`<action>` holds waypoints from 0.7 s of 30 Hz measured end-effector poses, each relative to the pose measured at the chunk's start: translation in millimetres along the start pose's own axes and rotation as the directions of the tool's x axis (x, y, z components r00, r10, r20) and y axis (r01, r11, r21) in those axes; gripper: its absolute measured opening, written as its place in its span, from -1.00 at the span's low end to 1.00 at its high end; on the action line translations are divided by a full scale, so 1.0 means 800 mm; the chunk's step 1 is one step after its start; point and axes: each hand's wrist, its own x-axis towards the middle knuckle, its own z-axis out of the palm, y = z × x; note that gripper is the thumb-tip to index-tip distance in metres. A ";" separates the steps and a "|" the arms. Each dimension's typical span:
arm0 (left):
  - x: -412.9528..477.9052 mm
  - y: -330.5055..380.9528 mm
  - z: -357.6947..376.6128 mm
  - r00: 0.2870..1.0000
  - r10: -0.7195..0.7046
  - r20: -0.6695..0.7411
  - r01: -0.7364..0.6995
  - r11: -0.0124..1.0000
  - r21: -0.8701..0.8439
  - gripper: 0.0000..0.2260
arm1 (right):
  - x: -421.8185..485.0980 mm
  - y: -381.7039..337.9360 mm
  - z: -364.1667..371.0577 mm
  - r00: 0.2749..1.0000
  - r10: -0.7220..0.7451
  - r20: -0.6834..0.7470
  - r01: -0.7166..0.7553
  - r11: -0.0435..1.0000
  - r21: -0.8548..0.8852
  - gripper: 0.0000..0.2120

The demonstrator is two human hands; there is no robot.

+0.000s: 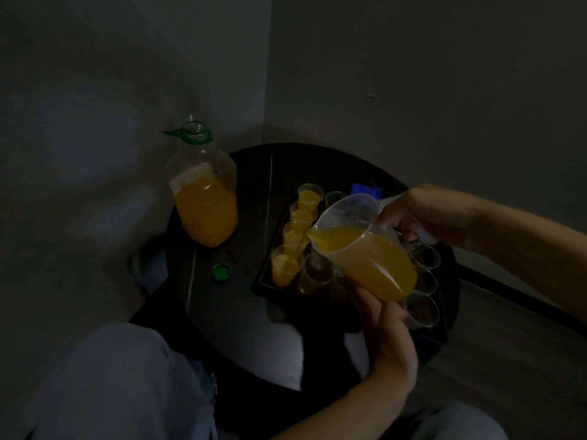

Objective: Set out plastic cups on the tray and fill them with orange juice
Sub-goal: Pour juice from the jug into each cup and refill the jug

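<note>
A clear plastic jug (365, 258) half full of orange juice is tilted left over a dark tray (263, 282) on a round black table (244, 185). My right hand (422, 217) grips its handle. My left hand (386, 331) supports the jug's base from below, fingers against it. Juice runs from the spout into a cup (295, 238) in the tray's left column. That column's cups, such as the nearest one (283, 269), hold juice. The cup beside it (313, 276) and the right-hand cups (424, 257) look empty. The jug hides several cups.
A large open bottle (206, 211) half full of juice stands at the table's left, its green cap (221, 272) lying beside the tray. A blue object (365, 190) sits behind the tray. Walls meet in a corner close behind. My knees (120, 376) are below the table.
</note>
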 end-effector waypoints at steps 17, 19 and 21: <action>0.033 0.052 0.037 0.996 -0.024 0.084 0.015 0.994 0.108 -0.12 | -0.011 0.017 -0.057 0.989 -0.080 -0.122 0.113 0.950 0.291 -0.88; 0.042 0.059 0.049 0.994 -0.009 0.109 0.002 0.998 0.069 -0.11 | -0.010 0.016 -0.067 0.982 -0.084 -0.172 0.130 0.952 0.276 -0.82; 0.056 0.063 0.060 0.996 0.004 0.091 -0.009 0.998 0.057 -0.13 | -0.004 0.017 -0.076 0.972 -0.074 -0.224 0.134 0.955 0.266 -0.79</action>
